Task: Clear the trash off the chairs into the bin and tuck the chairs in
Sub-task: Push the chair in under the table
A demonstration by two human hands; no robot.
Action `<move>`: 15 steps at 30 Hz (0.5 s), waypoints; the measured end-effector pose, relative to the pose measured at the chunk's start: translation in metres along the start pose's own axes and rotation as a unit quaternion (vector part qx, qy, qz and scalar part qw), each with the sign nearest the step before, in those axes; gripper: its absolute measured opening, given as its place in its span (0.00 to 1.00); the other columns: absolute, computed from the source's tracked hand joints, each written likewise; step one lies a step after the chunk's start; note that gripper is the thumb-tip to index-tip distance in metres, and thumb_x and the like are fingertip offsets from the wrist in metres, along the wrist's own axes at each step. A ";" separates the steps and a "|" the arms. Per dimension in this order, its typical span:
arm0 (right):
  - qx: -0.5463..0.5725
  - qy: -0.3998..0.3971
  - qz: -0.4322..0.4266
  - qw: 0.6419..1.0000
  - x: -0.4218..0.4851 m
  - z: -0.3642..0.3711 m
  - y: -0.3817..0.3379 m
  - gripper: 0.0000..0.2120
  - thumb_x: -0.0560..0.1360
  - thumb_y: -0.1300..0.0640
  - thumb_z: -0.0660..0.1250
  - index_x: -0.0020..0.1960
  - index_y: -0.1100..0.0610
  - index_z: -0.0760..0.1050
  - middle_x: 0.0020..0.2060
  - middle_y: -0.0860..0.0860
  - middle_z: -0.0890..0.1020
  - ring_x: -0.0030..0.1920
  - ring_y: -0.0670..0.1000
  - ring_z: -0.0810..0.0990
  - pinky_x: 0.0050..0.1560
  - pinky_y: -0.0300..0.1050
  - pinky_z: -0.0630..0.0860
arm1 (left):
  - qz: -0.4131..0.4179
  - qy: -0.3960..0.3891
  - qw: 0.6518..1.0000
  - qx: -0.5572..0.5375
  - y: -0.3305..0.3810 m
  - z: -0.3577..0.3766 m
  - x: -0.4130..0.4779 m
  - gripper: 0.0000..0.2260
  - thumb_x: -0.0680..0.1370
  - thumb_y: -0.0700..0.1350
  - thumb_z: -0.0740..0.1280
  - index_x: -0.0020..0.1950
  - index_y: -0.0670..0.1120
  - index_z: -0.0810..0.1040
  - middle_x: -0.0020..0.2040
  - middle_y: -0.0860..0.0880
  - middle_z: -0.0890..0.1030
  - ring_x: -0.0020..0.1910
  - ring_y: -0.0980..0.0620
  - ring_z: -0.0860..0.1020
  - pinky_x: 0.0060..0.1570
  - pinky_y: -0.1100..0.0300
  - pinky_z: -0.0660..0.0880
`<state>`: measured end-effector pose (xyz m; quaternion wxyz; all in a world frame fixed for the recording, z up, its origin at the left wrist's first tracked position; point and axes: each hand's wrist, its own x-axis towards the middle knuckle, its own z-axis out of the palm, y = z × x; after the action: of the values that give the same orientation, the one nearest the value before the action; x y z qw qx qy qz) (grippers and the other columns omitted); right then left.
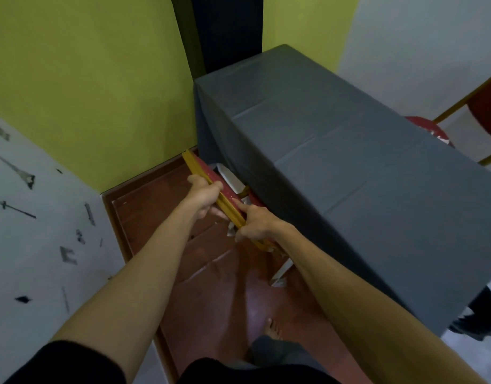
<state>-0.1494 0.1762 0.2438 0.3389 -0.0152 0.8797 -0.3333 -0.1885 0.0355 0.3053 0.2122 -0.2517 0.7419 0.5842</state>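
Observation:
A red chair with a gold frame [200,169] stands against the near long side of a table under a grey cloth [349,151], its seat mostly beneath the cloth. My left hand [204,196] grips the top rail of the backrest. Just to its right, my right hand [257,224] also holds that rail. White paper [232,177] shows on the seat between backrest and cloth. Another white scrap [281,273] hangs lower by the chair leg. A second red chair [430,131] stands at the table's far side with white bits on its seat.
A yellow-green wall and a white wall with dark marks [25,217] close in on the left. The red-brown floor [211,286] forms a narrow lane between wall and table. My bare foot [273,328] is below. A dark bag-like thing [480,320] sits at the table's near right corner.

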 end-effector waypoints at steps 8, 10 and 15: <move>0.005 0.014 -0.002 1.000 -0.009 -0.001 0.004 0.52 0.69 0.51 0.79 0.84 0.44 0.51 0.70 0.53 0.75 0.68 0.57 0.76 0.59 0.47 0.75 | 0.011 0.026 1.000 0.010 -0.002 0.003 -0.001 0.21 0.83 0.39 0.60 0.70 0.47 0.53 0.50 0.43 0.73 0.38 0.43 0.81 0.28 0.42 0.82; 0.019 0.020 -0.005 1.000 -0.011 0.001 0.005 0.51 0.69 0.50 0.79 0.83 0.44 0.52 0.69 0.52 0.75 0.66 0.55 0.76 0.56 0.45 0.73 | 0.013 0.029 0.999 0.009 -0.003 0.003 -0.001 0.20 0.83 0.40 0.61 0.69 0.48 0.53 0.52 0.43 0.74 0.38 0.43 0.81 0.26 0.44 0.82; 0.048 0.043 -0.010 0.998 -0.019 0.006 0.005 0.48 0.71 0.50 0.77 0.83 0.45 0.54 0.70 0.52 0.75 0.67 0.55 0.76 0.58 0.44 0.73 | 0.017 0.047 0.999 -0.003 -0.005 0.004 -0.005 0.15 0.83 0.41 0.62 0.60 0.51 0.56 0.57 0.40 0.74 0.44 0.39 0.82 0.28 0.42 0.82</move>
<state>-0.1300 0.1812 0.2491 0.2977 0.0064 0.8764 -0.3785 -0.1818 0.0388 0.3041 0.1667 -0.2663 0.7537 0.5773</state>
